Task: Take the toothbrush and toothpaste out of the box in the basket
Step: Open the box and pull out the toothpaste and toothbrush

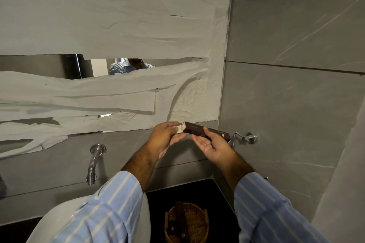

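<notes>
I hold a long dark brown box (199, 130) up in front of the wall, well above the counter. My right hand (214, 145) grips its middle from below, thumb on top. My left hand (167, 138) pinches the white opened flap at the box's left end. Something pale shows at that open end; I cannot tell what it is. No toothbrush or toothpaste is plainly visible. The round woven basket (199, 213) sits on the dark counter below, between my forearms, with dark items lying inside it.
A chrome wall faucet (94, 162) juts out over the white basin (136, 221) at lower left. A chrome towel holder (246, 137) is fixed to the wall just right of the box. The mirror (67, 66) above is mostly covered with paper strips. Grey tiled walls close the corner at right.
</notes>
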Demonstrator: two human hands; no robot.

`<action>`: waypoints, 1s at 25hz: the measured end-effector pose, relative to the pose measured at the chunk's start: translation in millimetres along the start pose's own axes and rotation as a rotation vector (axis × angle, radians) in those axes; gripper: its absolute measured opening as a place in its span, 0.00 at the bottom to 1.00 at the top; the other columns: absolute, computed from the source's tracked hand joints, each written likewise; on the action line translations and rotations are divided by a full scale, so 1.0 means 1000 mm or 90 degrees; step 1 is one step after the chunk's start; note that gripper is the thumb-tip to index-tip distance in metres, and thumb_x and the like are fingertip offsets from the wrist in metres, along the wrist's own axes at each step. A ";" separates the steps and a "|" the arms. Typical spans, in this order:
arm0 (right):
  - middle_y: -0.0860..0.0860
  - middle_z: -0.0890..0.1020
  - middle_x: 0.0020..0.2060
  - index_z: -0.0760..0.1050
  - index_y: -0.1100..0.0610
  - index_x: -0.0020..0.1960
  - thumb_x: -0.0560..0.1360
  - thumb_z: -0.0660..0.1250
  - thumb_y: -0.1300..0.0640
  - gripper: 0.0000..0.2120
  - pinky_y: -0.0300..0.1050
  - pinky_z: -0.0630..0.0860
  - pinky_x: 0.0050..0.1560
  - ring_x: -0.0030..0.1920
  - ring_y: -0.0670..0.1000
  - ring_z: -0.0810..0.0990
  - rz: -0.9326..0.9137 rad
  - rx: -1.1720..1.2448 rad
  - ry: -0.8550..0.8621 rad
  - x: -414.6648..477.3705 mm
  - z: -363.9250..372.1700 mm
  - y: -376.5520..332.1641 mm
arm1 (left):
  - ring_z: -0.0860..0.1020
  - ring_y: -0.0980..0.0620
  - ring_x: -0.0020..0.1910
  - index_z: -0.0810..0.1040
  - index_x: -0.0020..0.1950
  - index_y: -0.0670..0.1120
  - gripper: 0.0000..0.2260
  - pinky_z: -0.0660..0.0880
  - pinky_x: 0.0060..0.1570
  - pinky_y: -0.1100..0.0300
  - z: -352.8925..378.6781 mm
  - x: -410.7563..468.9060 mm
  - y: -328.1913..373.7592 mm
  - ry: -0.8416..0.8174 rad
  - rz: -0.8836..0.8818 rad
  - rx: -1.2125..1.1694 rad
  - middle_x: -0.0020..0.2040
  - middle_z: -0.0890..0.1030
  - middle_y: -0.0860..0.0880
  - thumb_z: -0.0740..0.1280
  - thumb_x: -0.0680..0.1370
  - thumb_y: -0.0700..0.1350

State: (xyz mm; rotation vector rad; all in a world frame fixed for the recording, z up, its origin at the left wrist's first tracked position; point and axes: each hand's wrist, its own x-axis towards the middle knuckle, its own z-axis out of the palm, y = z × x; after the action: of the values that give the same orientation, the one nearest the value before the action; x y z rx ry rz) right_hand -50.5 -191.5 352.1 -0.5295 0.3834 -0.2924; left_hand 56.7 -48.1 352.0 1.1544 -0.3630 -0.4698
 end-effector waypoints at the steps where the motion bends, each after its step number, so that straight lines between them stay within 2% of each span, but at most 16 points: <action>1: 0.69 0.77 0.62 0.74 0.67 0.51 0.78 0.67 0.64 0.06 0.58 0.74 0.65 0.63 0.64 0.78 0.001 -0.005 -0.002 0.000 0.001 0.000 | 0.86 0.42 0.43 0.78 0.58 0.36 0.09 0.84 0.42 0.56 -0.002 -0.001 -0.004 0.050 0.018 0.050 0.51 0.83 0.36 0.67 0.78 0.32; 3: 0.69 0.77 0.62 0.74 0.67 0.52 0.77 0.67 0.64 0.06 0.59 0.74 0.65 0.63 0.65 0.78 -0.002 -0.023 -0.011 0.001 0.003 0.002 | 0.84 0.49 0.39 0.81 0.52 0.42 0.08 0.83 0.38 0.60 -0.007 0.001 -0.014 0.182 0.092 0.276 0.46 0.85 0.43 0.74 0.74 0.36; 4: 0.69 0.77 0.62 0.74 0.67 0.52 0.77 0.67 0.64 0.07 0.59 0.75 0.64 0.63 0.65 0.77 -0.009 -0.045 -0.015 0.002 0.005 0.003 | 0.83 0.52 0.37 0.83 0.49 0.43 0.06 0.82 0.36 0.61 -0.007 0.001 -0.017 0.216 0.119 0.352 0.43 0.85 0.45 0.75 0.73 0.38; 5: 0.69 0.77 0.61 0.74 0.67 0.54 0.77 0.67 0.63 0.08 0.58 0.75 0.63 0.63 0.65 0.77 -0.024 -0.077 -0.017 0.003 0.007 0.004 | 0.82 0.53 0.35 0.83 0.49 0.43 0.05 0.81 0.36 0.62 -0.007 0.003 -0.020 0.220 0.113 0.351 0.41 0.85 0.46 0.73 0.74 0.38; 6: 0.69 0.78 0.60 0.74 0.67 0.56 0.77 0.67 0.63 0.10 0.56 0.76 0.62 0.62 0.64 0.78 -0.045 -0.115 -0.021 0.004 0.009 0.005 | 0.82 0.52 0.35 0.83 0.50 0.40 0.05 0.82 0.36 0.62 -0.006 0.004 -0.021 0.197 0.082 0.278 0.41 0.85 0.45 0.70 0.76 0.36; 9: 0.64 0.82 0.56 0.73 0.67 0.63 0.78 0.67 0.61 0.16 0.52 0.81 0.54 0.53 0.61 0.83 -0.152 -0.305 -0.032 0.006 0.021 0.003 | 0.82 0.46 0.39 0.78 0.53 0.34 0.08 0.84 0.37 0.58 0.002 0.001 -0.023 0.122 -0.076 -0.088 0.42 0.82 0.39 0.60 0.80 0.35; 11: 0.61 0.84 0.55 0.74 0.65 0.63 0.78 0.67 0.59 0.16 0.49 0.84 0.49 0.50 0.58 0.85 -0.214 -0.442 -0.026 0.004 0.031 -0.003 | 0.81 0.40 0.42 0.74 0.54 0.33 0.09 0.83 0.43 0.50 0.007 -0.004 -0.026 0.109 -0.136 -0.247 0.44 0.81 0.34 0.58 0.82 0.38; 13: 0.60 0.84 0.54 0.75 0.63 0.59 0.78 0.68 0.58 0.13 0.49 0.84 0.47 0.50 0.58 0.86 -0.242 -0.514 -0.013 0.003 0.038 -0.008 | 0.81 0.37 0.47 0.72 0.61 0.32 0.13 0.78 0.51 0.47 0.012 -0.006 -0.029 0.115 -0.164 -0.336 0.49 0.80 0.32 0.58 0.83 0.40; 16: 0.62 0.84 0.54 0.76 0.59 0.51 0.77 0.68 0.57 0.05 0.52 0.84 0.47 0.50 0.61 0.85 -0.254 -0.553 0.012 0.005 0.043 -0.014 | 0.80 0.36 0.59 0.70 0.66 0.31 0.15 0.78 0.53 0.45 0.018 -0.009 -0.030 0.136 -0.181 -0.404 0.58 0.79 0.30 0.59 0.83 0.39; 18: 0.62 0.84 0.53 0.75 0.59 0.52 0.77 0.68 0.57 0.07 0.53 0.85 0.43 0.48 0.61 0.86 -0.260 -0.555 0.026 0.007 0.043 -0.016 | 0.79 0.36 0.62 0.72 0.62 0.32 0.13 0.79 0.54 0.45 0.021 -0.011 -0.030 0.139 -0.175 -0.412 0.60 0.79 0.32 0.61 0.83 0.40; 21: 0.62 0.83 0.53 0.70 0.60 0.62 0.77 0.69 0.56 0.16 0.55 0.85 0.40 0.43 0.59 0.86 -0.276 -0.556 0.052 0.011 0.042 -0.021 | 0.80 0.38 0.59 0.74 0.55 0.34 0.11 0.80 0.58 0.44 0.022 -0.016 -0.034 0.129 -0.170 -0.404 0.57 0.79 0.33 0.65 0.81 0.42; 24: 0.62 0.83 0.52 0.71 0.60 0.59 0.77 0.69 0.56 0.15 0.57 0.85 0.40 0.42 0.60 0.86 -0.290 -0.548 0.083 0.015 0.036 -0.024 | 0.81 0.43 0.54 0.74 0.61 0.33 0.14 0.84 0.48 0.53 0.026 -0.019 -0.041 0.081 -0.121 -0.332 0.57 0.79 0.35 0.68 0.79 0.40; 25: 0.62 0.83 0.52 0.71 0.61 0.59 0.77 0.69 0.56 0.15 0.58 0.85 0.42 0.42 0.61 0.86 -0.292 -0.542 0.095 0.017 0.034 -0.025 | 0.81 0.44 0.53 0.74 0.62 0.32 0.14 0.84 0.48 0.56 0.027 -0.020 -0.045 0.063 -0.092 -0.281 0.59 0.79 0.34 0.68 0.79 0.38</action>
State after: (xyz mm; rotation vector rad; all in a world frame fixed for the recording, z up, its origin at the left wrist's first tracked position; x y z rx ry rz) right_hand -25.2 -203.7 388.4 -1.4457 0.5270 -0.6178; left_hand 18.6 -73.7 319.2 0.7719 -0.0816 -0.5834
